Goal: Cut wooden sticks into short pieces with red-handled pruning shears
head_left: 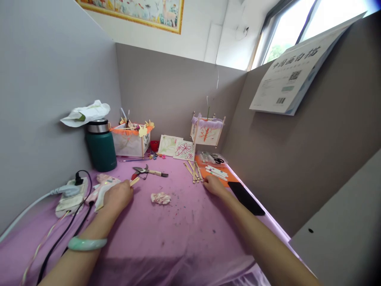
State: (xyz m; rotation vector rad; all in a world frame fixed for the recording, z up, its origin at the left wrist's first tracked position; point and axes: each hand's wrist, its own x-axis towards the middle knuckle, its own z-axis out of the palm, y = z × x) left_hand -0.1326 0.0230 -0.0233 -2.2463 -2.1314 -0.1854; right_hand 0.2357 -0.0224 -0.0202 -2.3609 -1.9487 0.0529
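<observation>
My left hand [118,195], with a green bangle on the wrist, is closed round short wooden sticks [135,181] whose ends poke out to the right. It lies beside a pink glue gun [104,180]. Pruning shears [141,171] and a brown-handled tool [157,173] rest just beyond it. My right hand [212,185] touches the near end of a bundle of wooden sticks [194,171]; its fingers are curled, and what they hold, if anything, is hidden. White pens [216,172] lie beyond that hand on an orange sheet. A crumpled tissue [160,198] sits between the hands.
At the left stand a green bottle [101,149] and a power strip [71,198] with cables. A decorated box [129,143], a red cup [154,145] and drawn cards [184,150] line the back. A lantern [207,133] hangs behind. A black phone-like slab [246,198] lies right.
</observation>
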